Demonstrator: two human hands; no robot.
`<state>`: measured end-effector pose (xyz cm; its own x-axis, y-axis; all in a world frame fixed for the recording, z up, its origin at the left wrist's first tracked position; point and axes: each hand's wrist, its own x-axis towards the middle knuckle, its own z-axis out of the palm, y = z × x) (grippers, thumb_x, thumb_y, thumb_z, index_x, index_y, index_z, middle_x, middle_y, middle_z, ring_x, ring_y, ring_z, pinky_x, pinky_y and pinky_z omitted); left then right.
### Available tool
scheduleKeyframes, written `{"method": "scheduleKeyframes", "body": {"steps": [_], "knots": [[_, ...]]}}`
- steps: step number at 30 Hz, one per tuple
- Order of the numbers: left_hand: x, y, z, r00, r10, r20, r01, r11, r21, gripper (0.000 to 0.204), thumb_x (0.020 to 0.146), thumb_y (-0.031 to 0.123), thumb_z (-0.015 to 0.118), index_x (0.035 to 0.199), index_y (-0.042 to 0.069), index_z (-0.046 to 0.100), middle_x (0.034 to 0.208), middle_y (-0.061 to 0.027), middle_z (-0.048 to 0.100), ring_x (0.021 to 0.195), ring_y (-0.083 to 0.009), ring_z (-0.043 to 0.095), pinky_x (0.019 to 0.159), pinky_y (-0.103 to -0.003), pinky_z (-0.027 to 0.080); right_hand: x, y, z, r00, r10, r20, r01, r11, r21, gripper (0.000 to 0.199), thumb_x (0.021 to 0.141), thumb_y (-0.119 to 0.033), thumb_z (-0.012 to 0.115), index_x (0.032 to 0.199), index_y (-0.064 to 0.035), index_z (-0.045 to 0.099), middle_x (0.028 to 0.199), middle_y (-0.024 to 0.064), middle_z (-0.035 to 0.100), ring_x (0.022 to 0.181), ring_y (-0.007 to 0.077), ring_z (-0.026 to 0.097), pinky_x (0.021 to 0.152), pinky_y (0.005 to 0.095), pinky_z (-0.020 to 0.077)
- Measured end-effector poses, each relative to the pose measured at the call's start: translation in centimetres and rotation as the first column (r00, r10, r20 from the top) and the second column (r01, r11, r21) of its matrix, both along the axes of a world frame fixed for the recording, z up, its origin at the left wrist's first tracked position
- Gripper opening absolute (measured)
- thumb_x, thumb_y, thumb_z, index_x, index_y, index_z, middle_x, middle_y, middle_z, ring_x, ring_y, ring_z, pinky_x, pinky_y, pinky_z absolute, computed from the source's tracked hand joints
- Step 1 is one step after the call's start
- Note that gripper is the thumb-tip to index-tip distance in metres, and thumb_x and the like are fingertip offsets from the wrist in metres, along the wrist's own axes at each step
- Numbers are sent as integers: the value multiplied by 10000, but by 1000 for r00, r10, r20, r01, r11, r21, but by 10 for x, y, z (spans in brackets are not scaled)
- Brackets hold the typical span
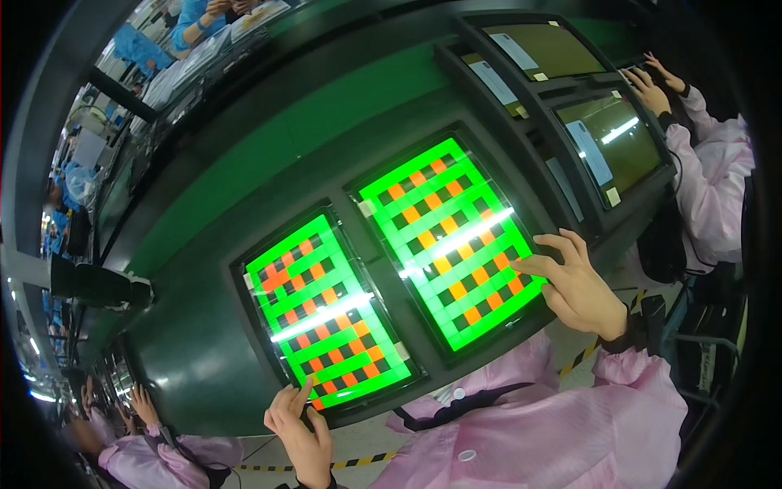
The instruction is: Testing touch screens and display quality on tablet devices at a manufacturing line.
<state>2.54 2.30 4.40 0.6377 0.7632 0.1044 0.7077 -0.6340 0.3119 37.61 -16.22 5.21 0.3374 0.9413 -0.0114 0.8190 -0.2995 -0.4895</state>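
Note:
Two flat touch screens lie side by side in dark frames in front of me, each lit with a green, black and orange block grid. My left hand (300,432) is at the near lower corner of the left screen (330,338), its index fingertip on or just over the orange blocks there. The hand holds nothing and its fingers are apart. Over the right edge of the right screen (456,244) is my right hand (580,285), index finger stretched to the grid, the other fingers spread. Whether either fingertip presses the glass, I cannot tell.
More screens (607,147) in dark frames stand at the far right, where another person's hands (652,85) work. A dark green bench (195,359) runs to the left, with another person's hand (144,404) near its end. Yellow-black floor tape (358,462) shows below.

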Motion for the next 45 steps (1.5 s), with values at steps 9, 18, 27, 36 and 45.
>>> {"method": "scheduleKeyframes", "body": {"steps": [9,18,27,36,45], "knots": [[78,124,-5,968,-230,102,230,973,11,521,774,-56,473,1280,12,374,1229,-152,505,1202,-312,423,1015,-392,257,-2,27,5,997,-37,-63,46,987,153,471,751,-5,464,1220,-41,482,1266,177,437,1225,380,328,1052,476,266],[26,30,42,913,-374,-164,313,898,-310,541,726,-39,498,1258,-28,403,1170,-195,476,1148,-361,435,974,-425,317,21,84,10,996,84,-4,-82,981,179,436,770,15,494,1203,-31,482,1241,191,462,1225,399,356,1006,449,349],[28,41,30,973,-160,165,206,927,-312,580,744,-15,565,1302,-8,405,1216,-181,461,1160,-362,421,982,-420,312,15,138,-21,919,276,281,-306,949,69,445,787,-59,520,1216,27,436,1164,184,505,1194,390,382,1010,529,306],[102,120,-1,956,-282,76,287,956,-59,516,751,-56,482,1257,-2,396,1280,-153,470,1197,-329,407,988,-415,309,-33,25,23,921,385,61,-371,914,-161,470,794,-89,535,1236,33,434,1107,173,559,1150,390,439,985,543,329],[31,4,60,875,-427,-229,290,839,-460,568,753,28,538,1303,8,394,1240,-200,459,1174,-359,407,983,-444,305,52,142,-18,973,183,138,-202,969,141,500,809,-49,484,1304,-60,413,1211,235,473,1248,436,329,1040,494,302]]}}
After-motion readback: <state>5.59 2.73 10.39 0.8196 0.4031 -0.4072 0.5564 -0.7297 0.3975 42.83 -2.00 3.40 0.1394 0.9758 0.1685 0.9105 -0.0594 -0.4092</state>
